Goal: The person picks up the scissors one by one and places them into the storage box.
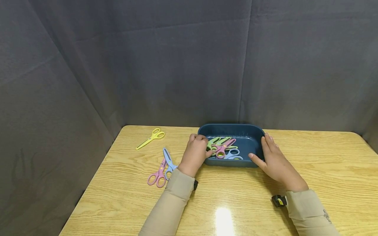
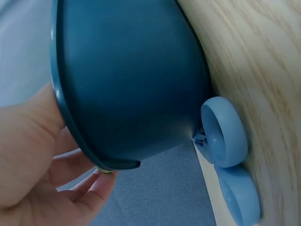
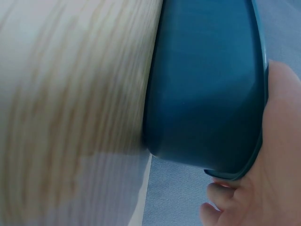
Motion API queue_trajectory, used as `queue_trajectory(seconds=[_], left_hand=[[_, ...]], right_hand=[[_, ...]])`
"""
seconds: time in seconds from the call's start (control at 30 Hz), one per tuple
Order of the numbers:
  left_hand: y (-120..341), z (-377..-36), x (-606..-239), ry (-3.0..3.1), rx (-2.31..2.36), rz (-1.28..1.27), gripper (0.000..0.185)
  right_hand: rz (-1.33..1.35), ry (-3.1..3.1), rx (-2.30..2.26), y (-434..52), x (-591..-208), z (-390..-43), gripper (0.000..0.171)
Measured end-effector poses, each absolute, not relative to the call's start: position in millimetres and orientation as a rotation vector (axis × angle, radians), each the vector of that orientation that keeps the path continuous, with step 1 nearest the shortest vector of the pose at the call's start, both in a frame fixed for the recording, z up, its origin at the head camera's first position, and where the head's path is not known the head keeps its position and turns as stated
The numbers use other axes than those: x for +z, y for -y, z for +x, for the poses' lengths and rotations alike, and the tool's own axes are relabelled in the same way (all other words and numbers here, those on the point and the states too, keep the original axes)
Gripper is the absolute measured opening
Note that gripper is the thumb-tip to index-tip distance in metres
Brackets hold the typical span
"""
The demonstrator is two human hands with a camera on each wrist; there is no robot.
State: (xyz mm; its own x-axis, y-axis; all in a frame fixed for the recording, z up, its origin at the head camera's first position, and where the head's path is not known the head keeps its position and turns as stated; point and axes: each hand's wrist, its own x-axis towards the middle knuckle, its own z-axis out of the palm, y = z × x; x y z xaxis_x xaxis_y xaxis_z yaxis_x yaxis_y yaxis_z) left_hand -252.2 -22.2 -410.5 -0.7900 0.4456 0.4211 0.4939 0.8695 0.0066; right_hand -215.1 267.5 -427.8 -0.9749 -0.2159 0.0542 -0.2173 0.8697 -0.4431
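Observation:
A dark blue plastic bin (image 1: 251, 144) stands near the table's far edge. Several pairs of scissors in green, pink and blue lie in its left half, with pink scissors (image 1: 225, 147) on top. My left hand (image 1: 193, 152) grips the bin's left end, thumb inside and the other fingers bent at the rim. A small yellow-green bit (image 2: 104, 170) shows by its fingertips; I cannot tell what it belongs to. At the opposite end my right hand (image 1: 276, 162) holds the bin, its thumb over the front rim and fingers along the outer side.
Yellow scissors (image 1: 152, 137) lie at the table's far left. Pink scissors (image 1: 159, 173) and blue scissors (image 1: 168, 162) lie together beside my left forearm, partly overlapped by it. A grey curtain (image 1: 189, 75) hangs behind the wooden table (image 1: 325, 157).

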Motion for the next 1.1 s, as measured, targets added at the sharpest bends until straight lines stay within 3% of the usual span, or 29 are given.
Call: queue_trajectory(seconds=[1.1], left_hand=[[21.7,-251.1,-413.4,2.704,-0.308,-0.672,0.030]], right_hand=[[0.345,3.044,0.697,-266.3,-426.2,-215.5,0.100]])
